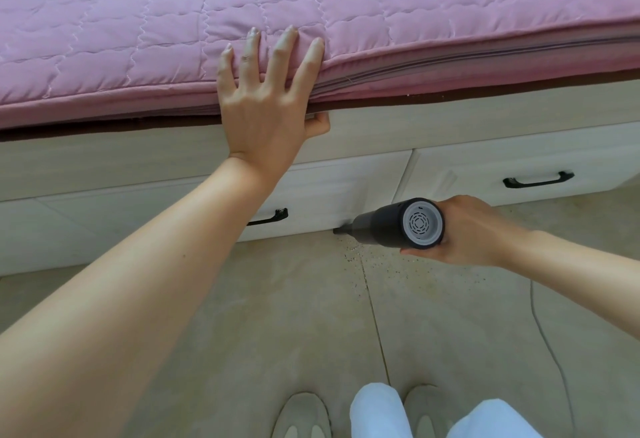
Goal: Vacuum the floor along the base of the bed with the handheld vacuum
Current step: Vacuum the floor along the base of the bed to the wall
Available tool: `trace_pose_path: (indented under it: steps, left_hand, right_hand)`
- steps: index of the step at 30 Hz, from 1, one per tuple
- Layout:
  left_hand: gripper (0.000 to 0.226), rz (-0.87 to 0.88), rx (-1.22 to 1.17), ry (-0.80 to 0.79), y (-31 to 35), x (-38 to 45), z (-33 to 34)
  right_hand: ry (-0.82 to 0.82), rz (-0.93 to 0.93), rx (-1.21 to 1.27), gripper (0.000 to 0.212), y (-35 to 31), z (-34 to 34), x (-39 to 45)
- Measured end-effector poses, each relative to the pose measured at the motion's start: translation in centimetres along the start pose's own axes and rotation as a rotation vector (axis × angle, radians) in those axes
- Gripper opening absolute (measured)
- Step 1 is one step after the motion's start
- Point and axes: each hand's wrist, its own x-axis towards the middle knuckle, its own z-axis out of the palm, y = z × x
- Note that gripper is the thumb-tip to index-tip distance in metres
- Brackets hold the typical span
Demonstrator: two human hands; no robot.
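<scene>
My right hand [474,231] grips a black handheld vacuum [391,226] with a grey vented rear cap facing me. Its narrow nozzle touches the floor where the beige tiles [294,316] meet the white bed base [346,202]. Dark crumbs [356,252] lie scattered on the tile just below and to the right of the nozzle. My left hand [266,98] rests flat with fingers spread on the edge of the pink quilted mattress [138,39], thumb hooked under its rim.
The bed base has drawers with black handles [538,179], one partly hidden behind my left forearm [273,218]. A thin white cord [550,344] trails across the floor at right. My shoes [301,417] and white trouser legs show at the bottom.
</scene>
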Motion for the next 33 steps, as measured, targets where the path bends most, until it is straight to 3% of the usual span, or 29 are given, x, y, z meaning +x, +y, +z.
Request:
trace_pose_path:
  steps: [8,14,26,33]
  left_hand:
    - [0.095,0.013,-0.046,-0.029,3.2,1.6,0.1]
    - [0.088,-0.062,-0.033,0.011,4.1,0.8,0.5]
    - [0.089,-0.05,-0.032,0.037,4.1,0.7,1.0]
    - [0.093,-0.033,-0.01,0.05,4.0,0.6,1.3]
  right_hand:
    - [0.001,0.01,0.02,0.057,0.8,-0.4,-0.8]
    - [0.017,0.075,0.096,0.047,1.6,-0.2,-1.2]
    - [0.002,0.047,0.197,0.03,1.6,-0.6,-3.0]
    - [0.006,0.04,0.196,0.041,1.3,-0.6,-3.9]
